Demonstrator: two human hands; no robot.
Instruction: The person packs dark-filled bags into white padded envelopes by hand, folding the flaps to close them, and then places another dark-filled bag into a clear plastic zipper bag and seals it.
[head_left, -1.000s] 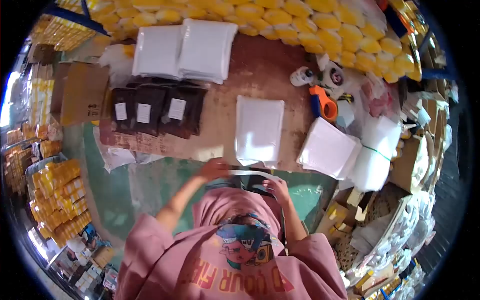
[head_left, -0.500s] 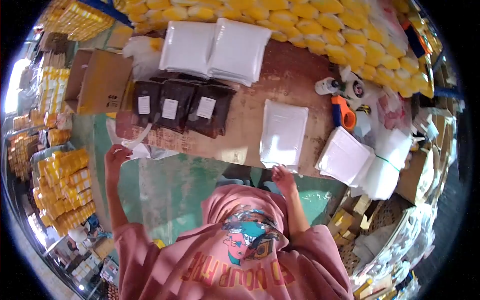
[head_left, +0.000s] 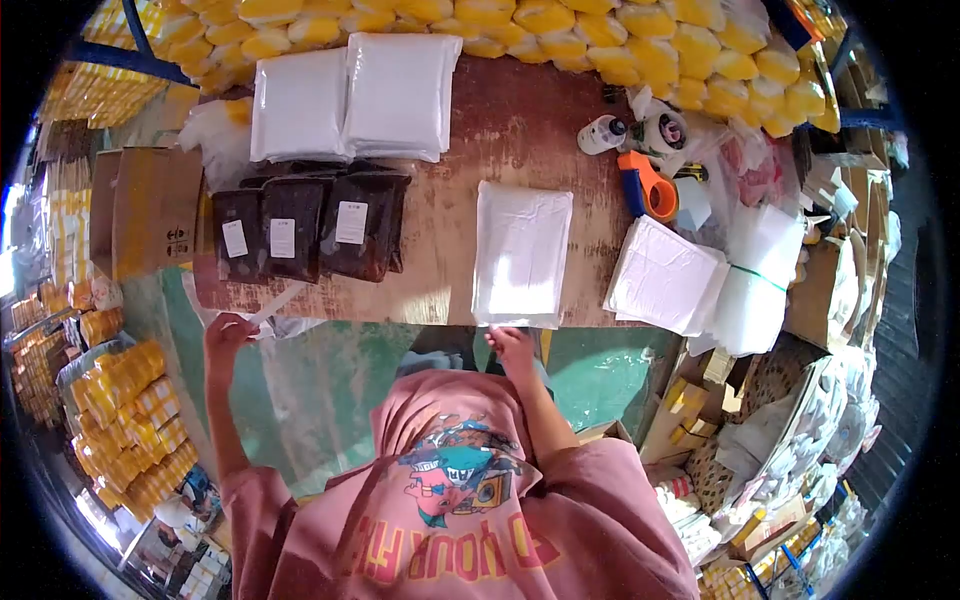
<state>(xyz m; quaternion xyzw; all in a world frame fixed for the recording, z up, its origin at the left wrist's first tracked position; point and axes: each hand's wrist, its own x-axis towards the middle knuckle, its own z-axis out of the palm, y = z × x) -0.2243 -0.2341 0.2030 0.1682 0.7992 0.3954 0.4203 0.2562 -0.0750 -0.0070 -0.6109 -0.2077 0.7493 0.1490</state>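
Observation:
My left hand (head_left: pixel 230 332) is closed at the table's left front edge, pinching the end of a thin white strip (head_left: pixel 278 301). Beyond it lie several dark pouches with white labels (head_left: pixel 283 240). A flat white package (head_left: pixel 522 250) rests at the middle of the front edge. My right hand (head_left: pixel 510 345) is at its near edge, fingers pressed together; what they hold, if anything, is too small to make out.
Two stacks of white packages (head_left: pixel 400 95) lie at the back. On the right are a white bottle (head_left: pixel 602 135), an orange and blue tape dispenser (head_left: pixel 655 190), a white stack (head_left: pixel 662 275) and a wrapped roll (head_left: pixel 757 285). An open cardboard box (head_left: pixel 155 215) stands left.
The view has shifted, so the table's items appear further left. Both hands stay near the same items, the left with the strip and the right at the package's near edge.

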